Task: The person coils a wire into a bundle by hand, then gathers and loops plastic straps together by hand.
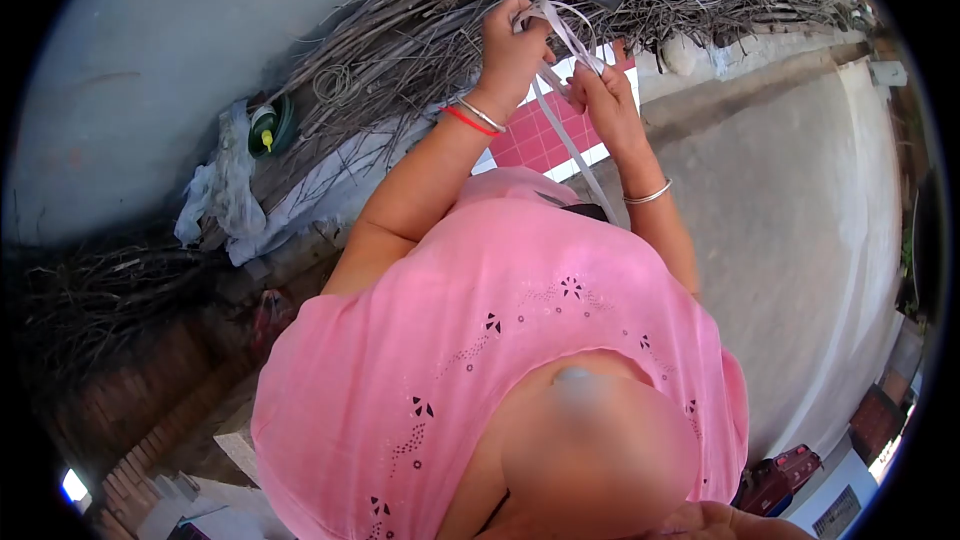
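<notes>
White flat plastic strap (pixel 570 145) runs in loops between my two hands, and one length of it hangs down to my lap. My left hand (pixel 515 45), with a silver bangle and a red cord at its wrist, is closed around the looped part of the strap. My right hand (pixel 607 108), also with a bangle, pinches the strap lower down and a little to the right. Its fingertips are partly hidden by the strap. Below both hands lies a red tiled surface (pixel 545 135) with white edging.
A heap of thin dry sticks (pixel 400 60) lies along the wall ahead. Beside it are a coil of wire (pixel 335 85), a green coiled item (pixel 268 130) and clear plastic bags (pixel 235 180). Concrete floor (pixel 780 220) spreads to the right. Stacked bricks (pixel 130 450) stand lower left.
</notes>
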### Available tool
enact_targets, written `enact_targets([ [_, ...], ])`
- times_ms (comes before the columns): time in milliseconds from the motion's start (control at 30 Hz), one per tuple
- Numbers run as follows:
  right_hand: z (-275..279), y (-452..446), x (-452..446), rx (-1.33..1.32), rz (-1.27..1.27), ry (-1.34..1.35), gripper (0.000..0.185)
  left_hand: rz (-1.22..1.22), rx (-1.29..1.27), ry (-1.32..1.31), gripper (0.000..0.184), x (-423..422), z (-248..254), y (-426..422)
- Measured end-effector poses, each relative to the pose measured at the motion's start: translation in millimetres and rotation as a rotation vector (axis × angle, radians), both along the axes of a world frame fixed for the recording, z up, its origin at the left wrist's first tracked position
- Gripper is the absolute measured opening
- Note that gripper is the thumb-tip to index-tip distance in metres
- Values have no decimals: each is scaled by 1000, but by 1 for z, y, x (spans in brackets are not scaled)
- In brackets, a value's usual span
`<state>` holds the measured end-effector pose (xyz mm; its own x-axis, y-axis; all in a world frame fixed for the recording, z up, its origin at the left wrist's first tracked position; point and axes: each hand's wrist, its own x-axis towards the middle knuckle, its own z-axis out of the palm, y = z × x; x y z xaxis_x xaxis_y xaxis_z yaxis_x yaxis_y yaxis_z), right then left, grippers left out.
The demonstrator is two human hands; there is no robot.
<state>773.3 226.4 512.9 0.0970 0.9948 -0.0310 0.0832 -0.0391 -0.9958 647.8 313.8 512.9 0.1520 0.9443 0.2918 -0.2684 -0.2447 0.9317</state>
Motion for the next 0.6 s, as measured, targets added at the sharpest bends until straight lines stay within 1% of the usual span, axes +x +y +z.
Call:
enact_targets([
  [67, 3, -6, 3, -24, 89, -188, 32, 85, 301, 192, 12, -4, 3, -1],
  [133, 4, -12, 4, -82, 177, -331, 31, -16, 192, 187, 13, -6, -14, 4],
  [167, 19, -16, 2, -152, 228, -314, 30, -65, 125, 184, 13, -7, -22, 6],
  [233, 20, -24, 4, -179, 240, -47, 27, -153, -61, 157, 15, -9, -37, 8],
  [267, 20, -26, 7, -191, 244, 85, 26, -186, -115, 139, 15, -9, -33, 5],
  [333, 2, -29, 19, -68, 266, 336, 23, -247, -225, 106, 16, -8, -25, 0],
  [367, -4, -32, 18, -13, 280, 462, 22, -270, -228, 118, 17, -12, -9, -7],
  [467, -16, -36, 13, 33, 167, 617, 22, -351, -265, 118, 18, -15, -16, -7],
  [533, -14, -40, 8, 36, 159, 487, 18, -369, -423, 87, 18, -10, -27, -3],
  [600, -14, -45, 3, 23, 153, 402, 22, -381, -630, -51, 19, -7, -39, 5],
])
